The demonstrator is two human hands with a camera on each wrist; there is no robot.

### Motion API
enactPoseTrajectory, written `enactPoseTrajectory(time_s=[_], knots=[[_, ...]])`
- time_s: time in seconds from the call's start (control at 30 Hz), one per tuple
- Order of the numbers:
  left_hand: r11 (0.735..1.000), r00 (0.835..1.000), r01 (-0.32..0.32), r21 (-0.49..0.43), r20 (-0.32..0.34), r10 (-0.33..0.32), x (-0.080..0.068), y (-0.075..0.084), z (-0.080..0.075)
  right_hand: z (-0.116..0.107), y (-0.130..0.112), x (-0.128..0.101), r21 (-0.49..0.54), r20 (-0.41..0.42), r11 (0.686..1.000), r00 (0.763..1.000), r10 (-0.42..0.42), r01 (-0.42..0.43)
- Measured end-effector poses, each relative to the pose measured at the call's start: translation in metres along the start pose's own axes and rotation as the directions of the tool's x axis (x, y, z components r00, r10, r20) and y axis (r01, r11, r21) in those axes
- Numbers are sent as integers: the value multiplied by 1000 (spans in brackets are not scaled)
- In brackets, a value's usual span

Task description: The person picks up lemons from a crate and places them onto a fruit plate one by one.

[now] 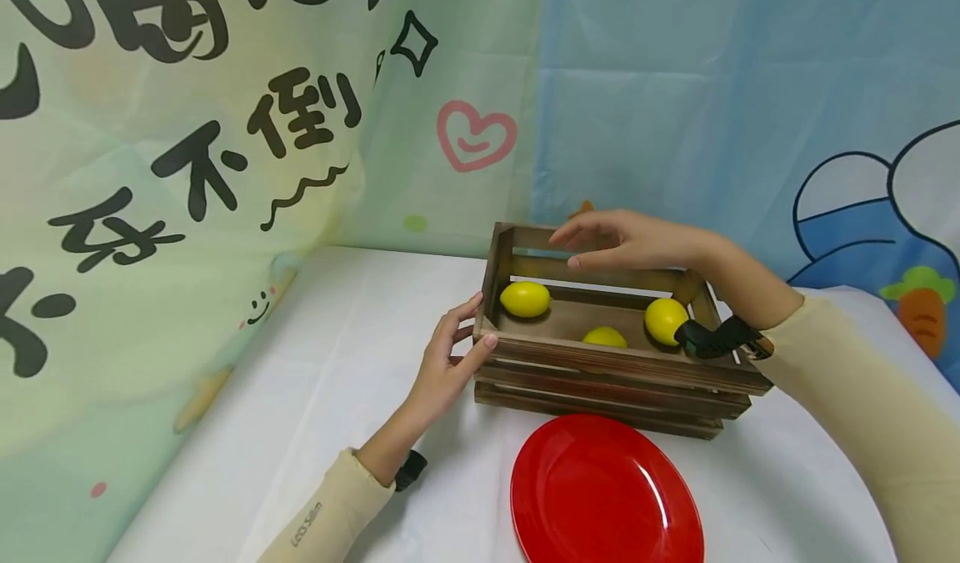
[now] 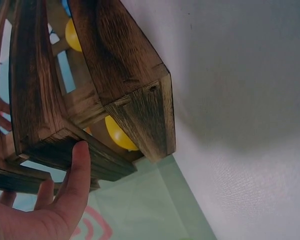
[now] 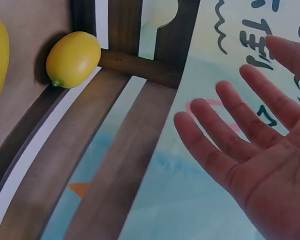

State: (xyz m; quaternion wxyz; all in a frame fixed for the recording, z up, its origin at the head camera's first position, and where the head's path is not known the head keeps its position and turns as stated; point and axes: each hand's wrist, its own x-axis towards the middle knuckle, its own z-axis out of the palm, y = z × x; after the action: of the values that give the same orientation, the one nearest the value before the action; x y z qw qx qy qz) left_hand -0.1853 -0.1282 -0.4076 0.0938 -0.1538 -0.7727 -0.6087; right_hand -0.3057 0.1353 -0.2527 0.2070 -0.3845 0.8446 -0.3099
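Observation:
A brown wooden slatted crate [image 1: 615, 363] stands on the white table with three yellow lemons inside: one at the left [image 1: 525, 299], one at the front middle [image 1: 605, 337] partly hidden by the front board, and one at the right [image 1: 665, 321]. My left hand [image 1: 442, 367] touches the crate's near left corner, thumb at the front and fingers along the left end. In the left wrist view the thumb [image 2: 80, 165] lies against a slat's end. Over the crate's back part, my right hand [image 1: 633, 240] hovers with loosely extended fingers and holds nothing.
A red plate [image 1: 600, 488] lies on the white tabletop [image 1: 360, 321] just in front of the crate. Behind the table hangs a printed cloth [image 1: 645, 129] with characters and drawings. Black straps [image 1: 716, 338] circle both wrists.

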Motion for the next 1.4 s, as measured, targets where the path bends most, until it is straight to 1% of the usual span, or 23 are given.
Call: enactPoseTrajectory(time_s=[0.17, 0.3, 0.4, 0.47, 0.63, 0.7, 0.77, 0.83, 0.87, 0.97, 1.07, 1.23, 1.4], knots=[[1000, 1000, -1, -3, -3, 1, 0, 0, 0, -1, 9, 11, 22, -61, 999, 998, -24, 25], [1000, 1000, 2, -2, -4, -2, 0, 0, 0, 1, 16, 21, 15, -104, 999, 994, -47, 49], [1000, 1000, 8, 0, -3, -8, 0, 0, 0, 4, 18, 31, 0, -116, 997, 991, -74, 74], [1000, 1000, 11, -3, -2, -11, 0, -1, 0, 7, 19, 37, -4, -109, 995, 989, -101, 102], [1000, 1000, 14, 1, 1, -14, 1, -2, 1, 13, 25, 52, 24, -52, 985, 984, -172, 174], [1000, 1000, 12, 6, 2, -12, 1, -2, 0, 16, 29, 57, 54, -27, 984, 985, -168, 170], [1000, 1000, 14, 10, 2, -14, 1, -2, 0, 19, 33, 61, 73, 0, 986, 989, -148, 147], [1000, 1000, 18, 11, 2, -18, 1, -1, -1, 22, 37, 65, 62, 23, 992, 993, -115, 113], [1000, 1000, 18, 12, 2, -18, 1, -1, -1, 24, 39, 67, 35, 34, 994, 994, -102, 100], [1000, 1000, 23, 11, 2, -23, 0, -1, -1, 29, 44, 73, -39, 83, 995, 993, -83, 86], [1000, 1000, 25, 10, -3, -25, 0, 0, -1, 34, 47, 78, -79, 132, 994, 989, -68, 79], [1000, 1000, 18, 11, -3, -18, 0, -1, 0, 43, 55, 85, -104, 173, 993, 984, -45, 64], [1000, 1000, 21, 12, -6, -21, 0, -2, 0, 51, 64, 87, -67, 177, 996, 983, -53, 66]])
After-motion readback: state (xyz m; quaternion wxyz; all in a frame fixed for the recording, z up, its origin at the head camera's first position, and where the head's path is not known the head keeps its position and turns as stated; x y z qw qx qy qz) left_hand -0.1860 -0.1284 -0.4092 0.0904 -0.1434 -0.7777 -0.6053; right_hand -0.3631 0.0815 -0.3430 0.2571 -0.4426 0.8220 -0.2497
